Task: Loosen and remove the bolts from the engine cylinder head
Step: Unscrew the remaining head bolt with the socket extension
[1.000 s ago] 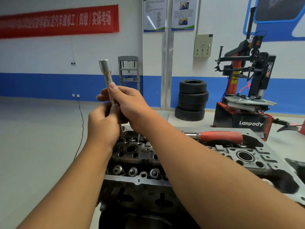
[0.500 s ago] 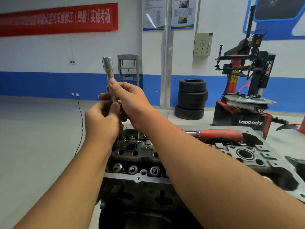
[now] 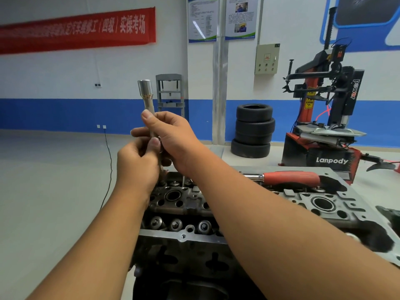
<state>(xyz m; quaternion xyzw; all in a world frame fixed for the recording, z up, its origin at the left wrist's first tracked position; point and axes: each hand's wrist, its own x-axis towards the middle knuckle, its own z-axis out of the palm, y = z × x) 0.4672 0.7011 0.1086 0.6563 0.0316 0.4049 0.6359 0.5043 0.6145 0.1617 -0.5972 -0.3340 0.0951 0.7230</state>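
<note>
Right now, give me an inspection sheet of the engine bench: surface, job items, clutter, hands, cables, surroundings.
Surface: cylinder head lies top up on the engine block, valve springs and plug wells exposed.
Job's things: long silver socket held upright above the head; a thin metal part hangs below the hands, what it is cannot be told. Red-handled ratchet lies on the head, far side.
Clutter: nothing seen.
Hands: left hand grips the lower end of the tool; right hand pinches the socket's shank above it.
Cables: black cord runs from a wall outlet across the floor toward the bench.
Surroundings: tyre stack, tyre changer, red banner, wall control box.
</note>
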